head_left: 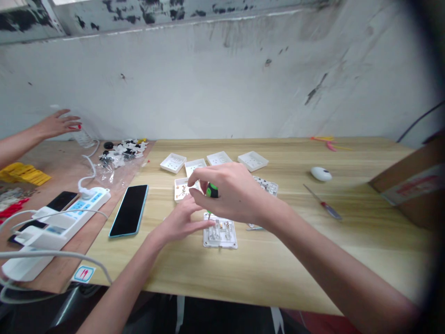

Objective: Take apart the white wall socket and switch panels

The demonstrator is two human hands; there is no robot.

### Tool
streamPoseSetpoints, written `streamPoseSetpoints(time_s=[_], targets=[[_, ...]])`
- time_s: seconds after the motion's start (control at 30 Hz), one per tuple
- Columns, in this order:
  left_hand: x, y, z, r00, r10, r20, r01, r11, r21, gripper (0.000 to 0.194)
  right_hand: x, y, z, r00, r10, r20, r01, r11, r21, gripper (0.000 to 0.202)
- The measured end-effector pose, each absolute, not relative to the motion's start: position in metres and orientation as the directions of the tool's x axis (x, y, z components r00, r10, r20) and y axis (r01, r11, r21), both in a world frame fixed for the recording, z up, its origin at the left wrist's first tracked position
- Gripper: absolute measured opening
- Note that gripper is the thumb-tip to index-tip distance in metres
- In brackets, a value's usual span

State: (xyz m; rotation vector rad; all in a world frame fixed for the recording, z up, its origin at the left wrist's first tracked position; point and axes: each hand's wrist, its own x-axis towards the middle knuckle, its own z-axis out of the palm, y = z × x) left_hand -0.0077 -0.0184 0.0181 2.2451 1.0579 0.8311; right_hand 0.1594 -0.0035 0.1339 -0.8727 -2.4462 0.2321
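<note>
My right hand [232,192] is closed around a green-and-black screwdriver [212,190]. Its shaft points down at a white socket panel [222,239] lying back side up on the table, with metal contacts showing inside. From the left, my left hand [182,218] grips the panel's upper left part, thumb on the panel. Its other fingers are partly hidden behind my right hand. Just beyond my hands sits a white socket cover [181,188] holding small brass-coloured parts. Another panel with metal parts [267,185] is partly covered by my right wrist.
Several white socket covers [252,161] lie farther back. A phone [128,211] and a power strip [66,227] with cables are at left. Another person's hand [60,124] reaches in there. Rightward are a screwdriver [323,204], a white mouse-like object [321,174] and a cardboard box [410,181].
</note>
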Motion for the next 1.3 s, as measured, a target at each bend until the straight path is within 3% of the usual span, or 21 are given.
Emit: streamPoseSetpoints(time_s=[0.17, 0.37, 0.53, 0.73, 0.83, 0.93, 1.13, 1.3], targets=[[-0.010, -0.018, 0.016, 0.506, 0.796, 0.333, 0.457, -0.575, 0.678, 0.011, 0.159, -0.005, 0.134, -0.653, 0.632, 0.416, 0.547, 0.774, -0.318, 0.016], [-0.003, -0.017, 0.013, 0.456, 0.800, 0.390, 0.508, -0.594, 0.624, 0.024, 0.159, -0.004, 0.134, -0.654, 0.636, 0.409, 0.560, 0.771, -0.304, 0.016], [-0.004, -0.014, 0.012, 0.504, 0.780, 0.371, 0.478, -0.610, 0.632, 0.012, 0.161, -0.002, 0.133, -0.648, 0.643, 0.408, 0.566, 0.765, -0.306, 0.013], [-0.003, -0.011, 0.014, 0.485, 0.796, 0.361, 0.477, -0.587, 0.654, 0.025, 0.163, -0.002, 0.133, -0.637, 0.653, 0.410, 0.574, 0.757, -0.312, 0.014], [-0.005, -0.012, 0.016, 0.537, 0.783, 0.314, 0.449, -0.581, 0.679, 0.017, 0.162, -0.003, 0.133, -0.639, 0.646, 0.418, 0.570, 0.762, -0.307, 0.014], [-0.003, -0.010, 0.013, 0.485, 0.808, 0.335, 0.471, -0.564, 0.678, 0.016, 0.161, -0.003, 0.133, -0.640, 0.643, 0.420, 0.572, 0.764, -0.299, 0.013], [-0.002, -0.009, 0.015, 0.478, 0.806, 0.348, 0.480, -0.572, 0.666, 0.031, 0.159, -0.003, 0.133, -0.632, 0.648, 0.425, 0.574, 0.760, -0.304, 0.013], [-0.005, -0.012, 0.020, 0.545, 0.780, 0.307, 0.436, -0.576, 0.691, 0.012, 0.159, -0.004, 0.134, -0.638, 0.650, 0.412, 0.576, 0.758, -0.305, 0.013]])
